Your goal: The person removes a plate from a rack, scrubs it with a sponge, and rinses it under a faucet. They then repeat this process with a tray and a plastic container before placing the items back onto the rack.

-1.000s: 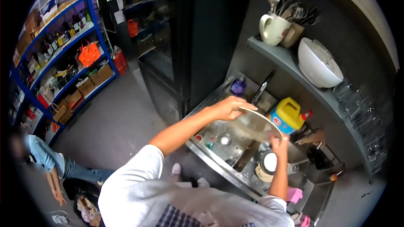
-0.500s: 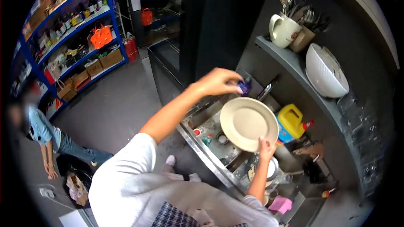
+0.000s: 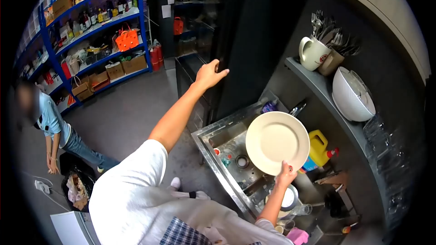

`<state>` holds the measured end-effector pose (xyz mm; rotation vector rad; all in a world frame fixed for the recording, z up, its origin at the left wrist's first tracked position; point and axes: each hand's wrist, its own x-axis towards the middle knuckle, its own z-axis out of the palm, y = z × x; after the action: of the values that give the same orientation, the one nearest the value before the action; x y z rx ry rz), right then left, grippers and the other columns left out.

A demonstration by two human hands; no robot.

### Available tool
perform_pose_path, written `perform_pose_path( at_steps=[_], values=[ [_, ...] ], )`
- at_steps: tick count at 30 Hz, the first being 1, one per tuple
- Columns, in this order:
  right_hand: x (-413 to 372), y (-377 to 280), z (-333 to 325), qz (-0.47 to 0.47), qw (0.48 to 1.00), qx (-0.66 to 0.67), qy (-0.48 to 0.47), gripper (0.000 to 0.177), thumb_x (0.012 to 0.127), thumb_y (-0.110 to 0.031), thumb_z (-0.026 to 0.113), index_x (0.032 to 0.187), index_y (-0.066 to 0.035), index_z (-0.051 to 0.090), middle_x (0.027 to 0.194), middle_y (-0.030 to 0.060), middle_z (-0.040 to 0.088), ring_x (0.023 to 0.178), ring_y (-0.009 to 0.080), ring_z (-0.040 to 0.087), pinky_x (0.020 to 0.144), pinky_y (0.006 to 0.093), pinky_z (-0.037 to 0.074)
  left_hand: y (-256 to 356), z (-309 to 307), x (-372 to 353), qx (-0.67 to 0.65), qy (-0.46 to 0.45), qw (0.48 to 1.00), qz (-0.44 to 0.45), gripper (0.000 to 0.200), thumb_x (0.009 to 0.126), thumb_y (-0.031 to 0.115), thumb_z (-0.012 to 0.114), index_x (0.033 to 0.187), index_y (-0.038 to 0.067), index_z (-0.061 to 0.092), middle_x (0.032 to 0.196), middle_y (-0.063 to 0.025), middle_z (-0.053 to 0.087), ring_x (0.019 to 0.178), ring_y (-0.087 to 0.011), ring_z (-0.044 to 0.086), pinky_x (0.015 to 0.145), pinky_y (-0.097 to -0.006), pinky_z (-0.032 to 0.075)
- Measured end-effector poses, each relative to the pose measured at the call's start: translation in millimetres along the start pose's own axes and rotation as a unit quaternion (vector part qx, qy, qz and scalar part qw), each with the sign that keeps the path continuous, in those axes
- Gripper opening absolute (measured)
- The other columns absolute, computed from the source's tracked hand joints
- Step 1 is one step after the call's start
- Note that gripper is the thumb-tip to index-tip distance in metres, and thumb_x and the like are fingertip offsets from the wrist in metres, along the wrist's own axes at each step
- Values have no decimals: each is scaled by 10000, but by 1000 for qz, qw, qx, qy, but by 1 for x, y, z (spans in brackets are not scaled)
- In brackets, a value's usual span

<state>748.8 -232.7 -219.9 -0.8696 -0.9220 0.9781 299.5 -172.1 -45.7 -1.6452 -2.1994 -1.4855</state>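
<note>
My right hand [image 3: 286, 174] grips the lower rim of a round cream plate [image 3: 277, 141], thumb on its face, and holds it tilted above the sink [image 3: 222, 141]. Up and to the left, my left hand [image 3: 211, 74] hangs in the air in front of a dark cabinet, fingers loosely curled and thumb apart, with nothing visible in it. A purple item [image 3: 269, 106] lies at the sink's back corner beside the faucet [image 3: 298, 108]. Behind the plate stands a yellow jug [image 3: 320, 147] with a red cap. The plate hides part of the basin.
Dishes and glasses [image 3: 302, 209] crowd the near right of the sink, by a pink item [image 3: 297, 236]. A shelf [image 3: 313, 79] above carries a cutlery mug [image 3: 313, 53] and white bowls [image 3: 352, 95]. Another person [image 3: 59, 127] stands left, beside a bin [image 3: 77, 186].
My left hand has moved away from the purple item, up and left into the air. My right hand still holds the plate over the sink. The view has shifted slightly.
</note>
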Motion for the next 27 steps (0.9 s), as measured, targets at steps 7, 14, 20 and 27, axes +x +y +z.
perform_pose_path(
  at_steps=[7, 14, 20, 27],
  values=[
    [-13, 12, 65, 76, 990, 113, -27, 437, 781, 106, 610, 1205, 75, 506, 1125, 142, 603, 970, 214, 610, 869, 321, 492, -73, -140, -82, 73, 82, 993, -44, 733, 744, 500, 718, 1210, -29, 518, 1097, -252, 620, 1016, -342, 622, 831, -399, 492],
    [-26, 31, 159, 140, 977, 145, -73, 474, 765, 112, 611, 1220, 67, 485, 1139, 144, 596, 1004, 250, 601, 903, 359, 483, -174, -286, -88, 92, 125, 984, -89, 648, 814, 447, 667, 1274, 29, 485, 1116, -202, 631, 1046, -330, 605, 870, -359, 459],
    [-57, 42, 267, 206, 956, 151, -141, 487, 758, 58, 641, 1218, 49, 481, 1117, 147, 602, 1016, 263, 603, 903, 372, 490, -188, -316, -83, 182, 264, 934, -158, 538, 824, 316, 679, 1253, 44, 504, 1184, -159, 536, 817, -247, 614, 769, -352, 483],
    [-86, 86, 420, 305, 921, 147, -192, 427, 772, -9, 661, 1159, 71, 500, 1043, 161, 621, 934, 267, 631, 856, 382, 516, -188, -261, -51, -442, -148, 871, -156, 419, 883, 156, 605, 1267, 47, 481, 1097, -75, 586, 971, -140, 591, 745, -242, 504]
  ],
)
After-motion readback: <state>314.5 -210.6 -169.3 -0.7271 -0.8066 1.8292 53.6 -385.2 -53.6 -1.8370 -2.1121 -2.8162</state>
